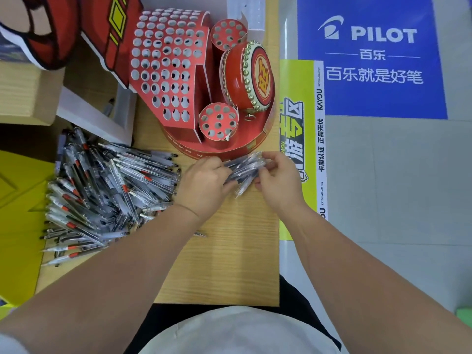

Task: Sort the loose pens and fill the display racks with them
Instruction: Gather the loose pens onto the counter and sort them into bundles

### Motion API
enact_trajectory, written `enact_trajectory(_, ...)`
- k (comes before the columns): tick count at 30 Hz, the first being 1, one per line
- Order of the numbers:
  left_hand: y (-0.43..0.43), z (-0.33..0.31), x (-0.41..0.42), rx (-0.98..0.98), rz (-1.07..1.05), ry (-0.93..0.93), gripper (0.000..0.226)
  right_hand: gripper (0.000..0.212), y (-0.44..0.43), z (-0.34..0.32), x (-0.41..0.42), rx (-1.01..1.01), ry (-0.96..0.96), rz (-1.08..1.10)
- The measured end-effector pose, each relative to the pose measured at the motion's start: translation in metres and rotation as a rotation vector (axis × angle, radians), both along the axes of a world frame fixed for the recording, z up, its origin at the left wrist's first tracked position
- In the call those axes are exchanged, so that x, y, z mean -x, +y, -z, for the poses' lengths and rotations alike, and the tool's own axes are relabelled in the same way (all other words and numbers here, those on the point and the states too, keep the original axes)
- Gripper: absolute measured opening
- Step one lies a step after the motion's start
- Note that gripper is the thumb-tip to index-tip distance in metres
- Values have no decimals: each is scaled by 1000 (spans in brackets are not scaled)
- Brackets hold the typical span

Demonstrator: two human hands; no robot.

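- Several pens are gathered into a small bundle (244, 172) that is held between both hands, just in front of the red display rack (204, 93) and above the wooden table (229, 251).
- The left hand (204, 186) is closed on the near-left end of the bundle, with the fingers curled around the barrels; the right hand (277, 180) is pinched on the far-right end, thumb over the top.
- The long axis of the bundle is seen to run from lower left to upper right, roughly level with the table, so it lies across the holes of the rack rather than in line with them.
- The holes of the stepped panel (166, 65) and of the two small round holders (218, 122) appear unfilled, though the dark spots inside some holes cannot be read with certainty.
- The near round holder is judged to be the closest target, just beyond the fingertips of both hands; the right hand is slightly nearer to it.
- A turn of the bundle toward upright is judged to be needed before any pen can be dropped in.
- Most of the stock is left as a loose pile (107, 190) to the left of the left hand, touching the wrist area.
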State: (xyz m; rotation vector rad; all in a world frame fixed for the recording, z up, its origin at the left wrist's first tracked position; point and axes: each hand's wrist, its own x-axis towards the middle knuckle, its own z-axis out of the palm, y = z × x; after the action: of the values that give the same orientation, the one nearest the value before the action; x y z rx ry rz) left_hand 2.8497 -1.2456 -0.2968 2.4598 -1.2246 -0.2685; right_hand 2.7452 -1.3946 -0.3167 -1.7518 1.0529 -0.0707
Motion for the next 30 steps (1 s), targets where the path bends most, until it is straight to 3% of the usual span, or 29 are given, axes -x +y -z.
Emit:
enact_trajectory(5, 7, 5, 9, 46, -48, 31, 15, 41, 11, -29, -1, -2, 23, 52)
enact_trajectory(10, -7, 7, 6, 64, -88, 83, 13, 22, 21, -23, 1, -88, 36, 104)
enact_trajectory(15, -4, 4, 3, 63, -113, 33, 23, 12, 21, -17, -2, -135, 9, 143)
enact_trajectory(21, 28, 0, 9, -95, -158, 64, 56, 11, 19, -20, -2, -121, 26, 114)
enact_trajectory(30, 29, -1, 6, -71, -146, 140, 45, 8, 17, -25, 0, -71, 62, -43)
